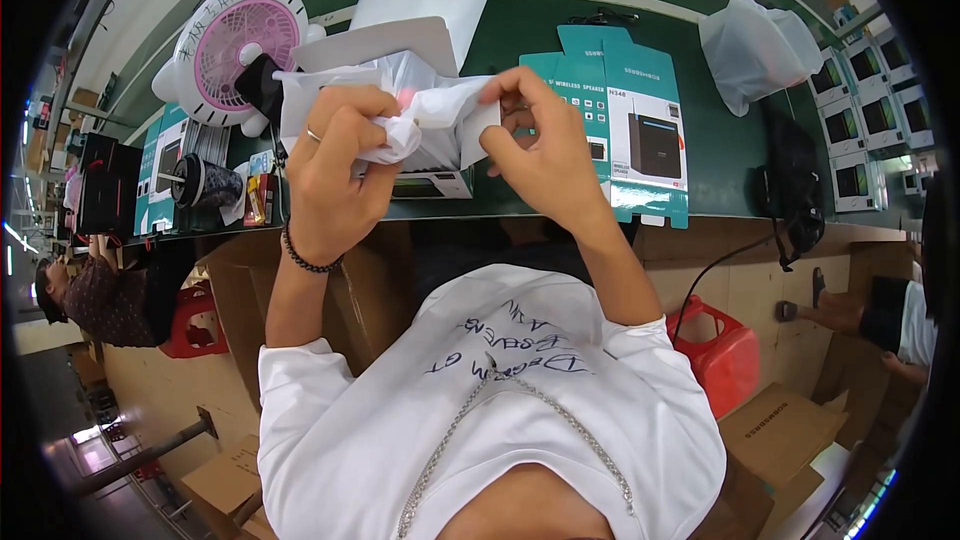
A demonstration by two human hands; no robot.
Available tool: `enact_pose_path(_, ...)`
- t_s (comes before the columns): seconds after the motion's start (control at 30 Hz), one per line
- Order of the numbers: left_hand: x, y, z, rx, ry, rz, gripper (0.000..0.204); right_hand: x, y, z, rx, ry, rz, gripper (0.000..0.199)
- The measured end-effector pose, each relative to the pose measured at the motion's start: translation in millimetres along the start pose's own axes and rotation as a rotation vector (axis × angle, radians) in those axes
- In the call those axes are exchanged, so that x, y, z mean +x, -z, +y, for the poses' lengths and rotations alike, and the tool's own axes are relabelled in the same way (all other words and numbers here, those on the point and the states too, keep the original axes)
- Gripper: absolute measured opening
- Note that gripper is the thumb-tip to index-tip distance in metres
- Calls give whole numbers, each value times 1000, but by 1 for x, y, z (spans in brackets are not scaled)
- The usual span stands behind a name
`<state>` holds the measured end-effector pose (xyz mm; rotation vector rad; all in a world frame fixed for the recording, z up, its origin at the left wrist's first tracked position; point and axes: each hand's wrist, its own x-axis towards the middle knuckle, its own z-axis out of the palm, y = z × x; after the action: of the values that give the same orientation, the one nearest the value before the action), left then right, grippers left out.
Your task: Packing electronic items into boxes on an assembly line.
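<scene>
An open carton [438,183] stands in front of me on the green workbench, its pale flap [380,44] raised at the back. A white translucent plastic bag [440,105] sticks up out of it, bunched at the top; what the bag wraps is hidden. My left hand [345,165] is closed on the gathered plastic at the carton's left. My right hand [545,145] has its fingers curled around the bag's right edge, beside the carton's side flap [481,126]. White sheets [425,2] lie behind the carton.
A pink and white fan [245,48] and a dark tumbler [207,183] stand left. To the right lie flat teal speaker cartons [645,130], a translucent plastic bag [760,50] and a black bag [793,195]. A red stool [715,355] is below the bench; another person [110,295] sits left.
</scene>
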<state>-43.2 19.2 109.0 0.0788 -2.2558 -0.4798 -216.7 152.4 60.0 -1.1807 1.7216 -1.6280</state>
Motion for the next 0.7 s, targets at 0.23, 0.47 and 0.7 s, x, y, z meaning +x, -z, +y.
enact_pose_path(0.23,6,-1,1,1,-30,-4,28,8,14,-13,-159,75,-180,57)
enact_pose_path(0.47,4,2,4,4,-46,150,28,14,25,-21,-174,71,-238,81)
enact_pose_path(0.7,-12,-20,18,22,53,-152,25,0,24,-18,8,-45,-239,70)
